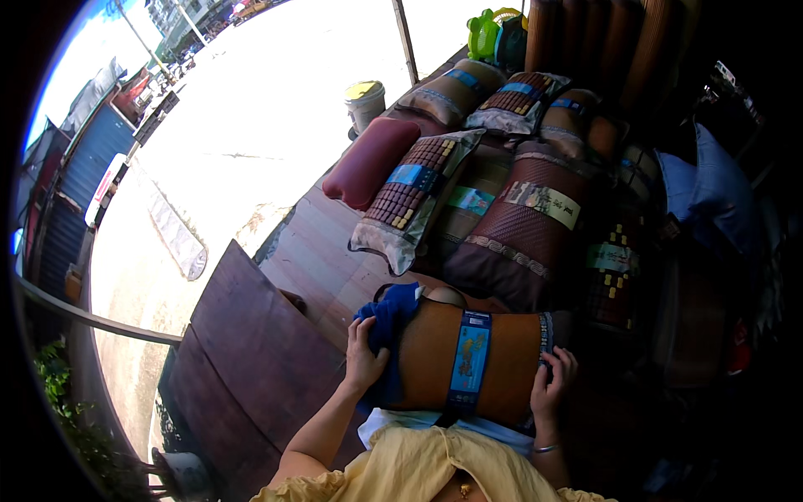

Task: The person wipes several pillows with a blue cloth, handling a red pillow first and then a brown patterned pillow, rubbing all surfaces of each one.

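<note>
A brown woven-faced pillow [423, 361] lies crosswise right in front of my body. Around its middle runs a blue printed paper band [469, 364] that bears writing. My left hand [366, 361] grips a bunched blue cloth [390, 317] against the pillow's left end, and part of the cloth hangs down that side. At the opposite end, my right hand [552, 383] holds the pillow by its patterned trim, thumb on top. The fingers beneath the right edge are in shadow.
Several banded pillows, among them a dark red woven one [533, 213] and a beaded one [414, 182], lie beyond on a tiled surface [313, 232]. A maroon pillow [373, 163] rests at its edge. Left stands a dark wooden board [251, 351]; blue cushions [721, 182] are at right.
</note>
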The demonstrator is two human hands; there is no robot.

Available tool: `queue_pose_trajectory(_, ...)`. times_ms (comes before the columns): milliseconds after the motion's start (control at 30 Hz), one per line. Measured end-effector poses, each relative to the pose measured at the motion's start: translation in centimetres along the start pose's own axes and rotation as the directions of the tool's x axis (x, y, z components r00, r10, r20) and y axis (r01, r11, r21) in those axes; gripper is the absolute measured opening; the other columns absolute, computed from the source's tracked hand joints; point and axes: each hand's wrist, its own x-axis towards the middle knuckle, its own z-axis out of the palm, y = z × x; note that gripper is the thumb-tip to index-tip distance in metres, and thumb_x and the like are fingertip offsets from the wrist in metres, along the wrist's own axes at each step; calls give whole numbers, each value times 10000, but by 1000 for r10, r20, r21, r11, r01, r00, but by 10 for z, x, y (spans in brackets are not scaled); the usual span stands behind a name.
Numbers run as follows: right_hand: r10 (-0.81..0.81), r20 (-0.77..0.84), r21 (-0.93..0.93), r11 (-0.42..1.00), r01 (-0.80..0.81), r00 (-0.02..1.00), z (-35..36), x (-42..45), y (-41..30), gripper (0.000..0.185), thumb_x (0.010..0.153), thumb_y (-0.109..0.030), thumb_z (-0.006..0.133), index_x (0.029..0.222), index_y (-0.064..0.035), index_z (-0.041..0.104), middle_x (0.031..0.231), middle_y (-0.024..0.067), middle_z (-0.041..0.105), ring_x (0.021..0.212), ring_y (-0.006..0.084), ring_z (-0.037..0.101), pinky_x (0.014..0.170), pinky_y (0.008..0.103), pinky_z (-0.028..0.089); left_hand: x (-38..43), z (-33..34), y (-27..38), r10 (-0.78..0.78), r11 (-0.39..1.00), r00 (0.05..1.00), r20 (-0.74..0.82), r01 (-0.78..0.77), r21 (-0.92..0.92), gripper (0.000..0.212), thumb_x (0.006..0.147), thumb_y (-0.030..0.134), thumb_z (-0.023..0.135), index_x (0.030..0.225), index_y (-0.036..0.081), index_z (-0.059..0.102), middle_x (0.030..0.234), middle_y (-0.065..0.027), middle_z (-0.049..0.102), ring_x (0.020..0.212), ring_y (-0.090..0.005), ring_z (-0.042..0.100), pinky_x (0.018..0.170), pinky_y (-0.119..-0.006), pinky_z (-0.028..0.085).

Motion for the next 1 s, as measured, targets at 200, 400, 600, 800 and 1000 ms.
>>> queue_pose_trajectory(200, -18, 19, 19, 1000, 18, 1000, 1, 3, -2, 179, 875, -80, 563, 1028, -30, 640, 1226, 155, 573, 1209, 378, 482, 1049, 499, 353, -124, -31, -20, -148, 980, 982, 118, 130, 148, 711, 671, 114, 728, 1325, 115, 450, 1390, -262, 371, 1243, -474, 463, 1017, -489, 448)
queue_pose_trajectory(400, -27, 6, -18, 999, 27, 1000, 2, 4, -5, 178, 870, -79, 570, 1028, -38, 640, 1225, 158, 573, 1201, 382, 488, 1042, 507, 359, -92, -24, -24, -33, 999, 999, -21, 34, 41, 661, 649, 97, 699, 1277, 108, 492, 1316, -246, 444, 1139, -456, 529, 961, -480, 477)
queue_pose_trajectory(600, -14, -6, -30, 999, 13, 1000, 2, 3, -2, 182, 868, -90, 584, 1038, -54, 639, 1222, 143, 578, 1197, 373, 493, 1034, 503, 368, 21, -4, 1, 123, 992, 992, -7, -123, 43, 624, 692, 140, 668, 1293, 115, 502, 1333, -227, 467, 1204, -444, 507, 992, -483, 460)
queue_pose_trajectory(800, -3, -22, -32, 999, 2, 1000, 1, 1, -3, 184, 865, -91, 587, 1037, -55, 641, 1217, 138, 579, 1192, 364, 495, 1036, 496, 366, 95, 30, 8, 134, 990, 991, -15, -133, 51, 600, 724, 145, 640, 1308, 116, 502, 1327, -224, 492, 1245, -440, 479, 1015, -477, 443)
queue_pose_trajectory(1000, -4, -22, -13, 1000, 3, 1000, 1, 0, 2, 193, 860, -95, 593, 1044, -58, 640, 1211, 137, 581, 1192, 356, 495, 1030, 493, 366, 44, 10, 4, 50, 995, 999, 22, -52, 82, 600, 711, 113, 654, 1290, 104, 494, 1333, -228, 452, 1220, -459, 484, 1013, -487, 441)
